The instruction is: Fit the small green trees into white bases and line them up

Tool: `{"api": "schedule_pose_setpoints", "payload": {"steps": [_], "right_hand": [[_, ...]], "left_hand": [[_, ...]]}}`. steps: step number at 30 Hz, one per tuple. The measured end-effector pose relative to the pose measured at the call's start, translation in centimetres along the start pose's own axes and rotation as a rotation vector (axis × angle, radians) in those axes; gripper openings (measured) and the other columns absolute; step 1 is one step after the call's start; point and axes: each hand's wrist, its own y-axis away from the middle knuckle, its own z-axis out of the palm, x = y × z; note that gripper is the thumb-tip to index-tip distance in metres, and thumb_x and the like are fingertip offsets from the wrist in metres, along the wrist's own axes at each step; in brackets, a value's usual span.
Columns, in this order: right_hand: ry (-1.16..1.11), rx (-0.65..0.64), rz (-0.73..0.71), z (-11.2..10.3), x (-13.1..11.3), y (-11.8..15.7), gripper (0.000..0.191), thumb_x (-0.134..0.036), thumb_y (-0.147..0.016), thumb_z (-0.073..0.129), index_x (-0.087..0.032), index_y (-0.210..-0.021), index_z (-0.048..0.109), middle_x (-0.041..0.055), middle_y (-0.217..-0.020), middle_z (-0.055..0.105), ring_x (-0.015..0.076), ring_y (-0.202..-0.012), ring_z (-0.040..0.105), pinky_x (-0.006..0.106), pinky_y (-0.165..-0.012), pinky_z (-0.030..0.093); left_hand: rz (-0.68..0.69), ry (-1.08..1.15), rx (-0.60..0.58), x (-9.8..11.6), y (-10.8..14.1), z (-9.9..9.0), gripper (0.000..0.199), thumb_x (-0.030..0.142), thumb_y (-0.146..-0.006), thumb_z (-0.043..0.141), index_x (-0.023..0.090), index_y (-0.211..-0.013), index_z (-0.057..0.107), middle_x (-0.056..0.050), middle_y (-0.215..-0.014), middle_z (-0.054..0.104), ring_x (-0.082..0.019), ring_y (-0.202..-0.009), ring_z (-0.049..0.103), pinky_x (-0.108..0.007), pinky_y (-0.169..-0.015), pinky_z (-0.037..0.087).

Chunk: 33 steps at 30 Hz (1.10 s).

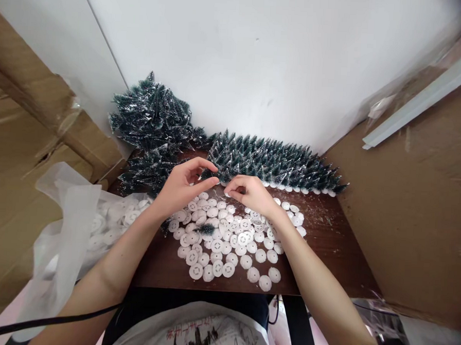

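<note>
My left hand (pixel 185 184) is at the left end of the row of standing trees, its thumb and index finger apart. Dark green bristles of a miniature tree (pixel 207 175) show between them; whether the fingertips touch it I cannot tell. Just to the right, my right hand (pixel 251 193) has its fingers pinched together on a white disc base (pixel 226 195), mostly hidden by the fingertips. Below both hands spread many loose white disc bases (pixel 218 268), some with a small centre hole, others with slots. One small tree (pixel 205 229) lies among them.
Snow-tipped trees on white bases stand in close rows (pixel 273 162) along the wall. A heap of loose trees (pixel 152 112) rises at the back left. A plastic bag (pixel 63 220) with more discs sits left. Cardboard (pixel 414 202) flanks the brown table (pixel 338 250).
</note>
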Motion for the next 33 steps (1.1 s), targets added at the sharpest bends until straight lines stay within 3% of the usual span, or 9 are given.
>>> {"api": "schedule_pose_setpoints", "payload": {"steps": [9,14,21,28,33], "right_hand": [[0.029,-0.001,0.065,-0.3,0.2,0.1,0.009,-0.011,-0.084,0.063,-0.016,-0.086,0.070,0.0036,-0.084,0.073,0.0132,-0.072,0.065,0.029,-0.068,0.052],[-0.013,-0.146,0.068,-1.3,0.2,0.3,0.008,-0.013,-0.084,0.064,-0.017,-0.085,0.071,0.0029,-0.083,0.073,0.0132,-0.072,0.065,0.029,-0.068,0.052],[-0.022,0.032,0.117,-1.2,0.7,0.1,0.008,-0.013,-0.084,0.063,-0.016,-0.087,0.070,0.0054,-0.088,0.074,0.0156,-0.078,0.067,0.031,-0.072,0.053],[0.008,-0.160,0.100,-1.9,0.3,0.4,0.011,-0.011,-0.083,0.063,-0.017,-0.085,0.072,0.0044,-0.086,0.074,0.0142,-0.073,0.065,0.030,-0.069,0.052],[-0.125,-0.093,0.048,-1.7,0.0,0.3,0.010,-0.020,-0.087,0.061,-0.019,-0.093,0.070,0.0032,-0.089,0.071,0.0137,-0.075,0.063,0.030,-0.068,0.051]], "left_hand": [[0.009,0.005,-0.004,-0.2,0.0,0.0,0.023,0.038,-0.080,0.070,0.020,-0.094,0.067,-0.006,-0.094,0.065,-0.019,-0.088,0.060,-0.029,-0.069,0.049],[0.004,-0.004,-0.003,-0.1,0.0,0.0,0.021,0.037,-0.081,0.069,0.020,-0.093,0.066,-0.006,-0.094,0.065,-0.019,-0.087,0.059,-0.029,-0.068,0.049],[0.015,-0.004,0.009,-0.1,0.0,0.0,0.021,0.037,-0.080,0.069,0.020,-0.093,0.067,-0.006,-0.093,0.065,-0.019,-0.086,0.059,-0.029,-0.067,0.049],[0.008,-0.005,-0.012,0.1,0.0,0.0,0.021,0.038,-0.081,0.069,0.021,-0.092,0.066,-0.005,-0.093,0.065,-0.017,-0.080,0.058,-0.028,-0.064,0.048],[-0.004,-0.003,-0.047,0.0,0.1,-0.1,0.027,0.042,-0.077,0.073,0.021,-0.091,0.065,-0.006,-0.094,0.066,-0.017,-0.076,0.059,-0.028,-0.061,0.048]]}}
